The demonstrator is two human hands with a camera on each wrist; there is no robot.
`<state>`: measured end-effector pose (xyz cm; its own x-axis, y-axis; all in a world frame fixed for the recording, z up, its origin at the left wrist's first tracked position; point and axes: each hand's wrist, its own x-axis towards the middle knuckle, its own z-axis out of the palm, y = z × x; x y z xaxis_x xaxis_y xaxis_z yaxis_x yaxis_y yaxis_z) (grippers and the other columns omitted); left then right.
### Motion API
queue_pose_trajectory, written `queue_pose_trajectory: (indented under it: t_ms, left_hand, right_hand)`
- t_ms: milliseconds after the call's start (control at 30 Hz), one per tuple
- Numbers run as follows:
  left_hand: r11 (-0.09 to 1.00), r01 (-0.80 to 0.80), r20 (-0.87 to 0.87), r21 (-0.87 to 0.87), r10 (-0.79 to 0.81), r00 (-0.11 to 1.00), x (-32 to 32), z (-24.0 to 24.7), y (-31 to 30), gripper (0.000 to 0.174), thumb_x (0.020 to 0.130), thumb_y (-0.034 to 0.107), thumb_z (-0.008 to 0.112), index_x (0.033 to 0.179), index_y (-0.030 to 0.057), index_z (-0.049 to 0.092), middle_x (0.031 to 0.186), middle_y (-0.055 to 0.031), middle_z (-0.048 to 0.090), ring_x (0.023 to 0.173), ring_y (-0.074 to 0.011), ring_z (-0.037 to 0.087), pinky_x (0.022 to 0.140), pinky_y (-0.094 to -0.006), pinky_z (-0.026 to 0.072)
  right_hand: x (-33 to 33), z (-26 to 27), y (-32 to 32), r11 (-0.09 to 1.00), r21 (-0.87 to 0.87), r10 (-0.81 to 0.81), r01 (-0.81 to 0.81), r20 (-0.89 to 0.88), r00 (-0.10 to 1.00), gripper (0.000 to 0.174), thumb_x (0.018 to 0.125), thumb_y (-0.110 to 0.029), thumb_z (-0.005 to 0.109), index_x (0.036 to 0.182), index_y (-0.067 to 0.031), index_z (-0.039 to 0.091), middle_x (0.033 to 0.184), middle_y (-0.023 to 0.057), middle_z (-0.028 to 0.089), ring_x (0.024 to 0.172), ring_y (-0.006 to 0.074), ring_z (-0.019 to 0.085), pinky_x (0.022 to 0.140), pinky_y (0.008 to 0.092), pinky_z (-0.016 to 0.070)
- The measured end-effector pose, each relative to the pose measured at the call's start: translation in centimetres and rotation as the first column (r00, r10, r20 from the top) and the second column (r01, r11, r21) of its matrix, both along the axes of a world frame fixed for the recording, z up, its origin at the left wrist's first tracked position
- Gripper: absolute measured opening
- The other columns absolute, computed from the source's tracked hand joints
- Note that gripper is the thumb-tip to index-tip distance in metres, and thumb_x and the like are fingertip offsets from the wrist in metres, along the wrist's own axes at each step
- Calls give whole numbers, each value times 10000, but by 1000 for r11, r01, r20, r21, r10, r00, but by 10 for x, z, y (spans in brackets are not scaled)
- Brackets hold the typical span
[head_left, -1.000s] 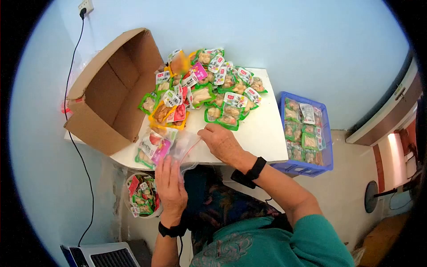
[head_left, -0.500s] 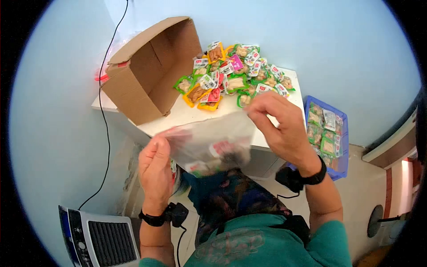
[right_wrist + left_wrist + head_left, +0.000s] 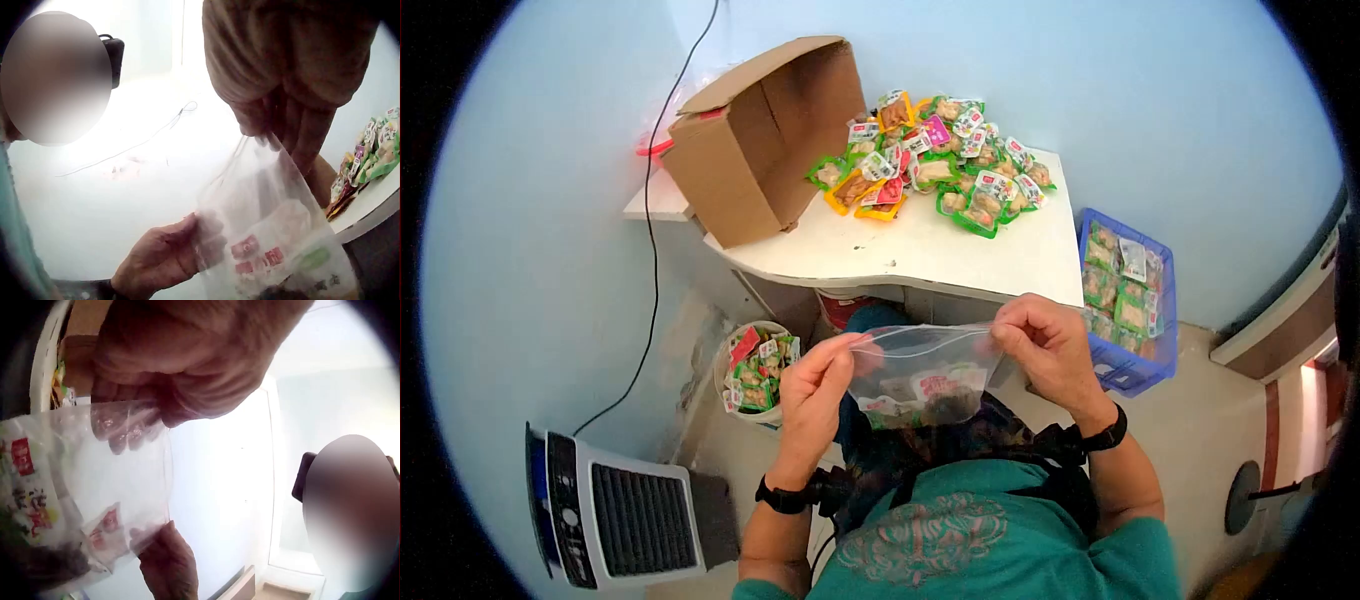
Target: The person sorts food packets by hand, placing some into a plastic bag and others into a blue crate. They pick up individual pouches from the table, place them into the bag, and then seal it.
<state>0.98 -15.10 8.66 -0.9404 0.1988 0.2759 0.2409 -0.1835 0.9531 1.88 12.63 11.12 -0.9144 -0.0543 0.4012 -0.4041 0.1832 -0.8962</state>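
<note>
Between both hands, in front of the table's edge, hangs a clear zip bag with several small snack packets in its lower part. My left hand pinches one top corner between thumb and fingers. At the opposite corner my right hand pinches the bag the same way, so the top edge is stretched across. In the left wrist view, the fingers of the left hand show through the clear film. The right wrist view has the bag hanging below the right hand, red and white labels visible inside.
On the white table lie a heap of snack packets and a cardboard box on its side. A blue crate of packets stands at the right. A bucket of packets and an air cooler are at the left.
The bag with its packets has been lifted off the table and brought towards the body. The right hand has moved to the bag's other top corner, and both hands have lowered since half a second ago.
</note>
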Motion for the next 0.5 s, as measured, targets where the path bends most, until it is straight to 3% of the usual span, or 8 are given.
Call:
queue_pose_trajectory:
  t_ms: [100,133,233,267,400,500]
  left_hand:
    - [996,-77,-66,-46,74,995,14,11,2,265,1009,89,590,1227,-56,634,1171,-114,690,1029,-132,651,923,-272,508]
    - [988,-153,-87,-29,150,985,16,11,7,281,927,84,699,1189,-10,662,1155,-117,699,1037,-192,666,931,-314,512]
    - [826,-398,-563,-400,121,817,21,26,3,349,810,88,789,1137,34,683,1147,-126,695,1098,-287,648,951,-376,504]
    - [797,-433,-609,-421,105,786,26,35,9,369,714,121,836,1049,66,691,1181,-133,665,1174,-358,591,985,-437,476]
    - [661,-531,-742,-530,-59,667,29,49,24,346,678,179,863,933,70,654,1192,-131,652,1201,-373,575,1017,-471,453]
    - [672,-488,-725,-557,-106,680,21,41,29,296,697,170,845,895,76,647,1115,-110,666,1150,-346,600,1011,-463,454]
  right_hand:
    - [7,0,-1,1000,27,9,-9,-11,1000,83,912,-48,683,847,1,667,800,9,654,685,48,550,605,214,445]
    - [9,-2,-1,999,30,12,-12,-21,1000,81,912,-48,682,850,3,668,807,12,656,687,50,551,606,213,445]
    - [16,-3,-2,998,60,20,-17,-41,999,78,911,-47,683,859,10,672,825,20,658,692,54,554,609,213,446]
    - [17,-2,-2,997,82,18,-15,-43,999,78,910,-48,685,861,11,674,829,22,658,694,56,556,610,214,447]
    - [15,-8,0,996,85,15,-11,-46,999,80,902,-50,695,860,15,676,831,26,659,705,65,567,614,217,453]
    - [14,-6,0,997,70,23,-22,-20,1000,91,904,-52,693,850,18,672,835,31,661,717,71,579,621,222,462]
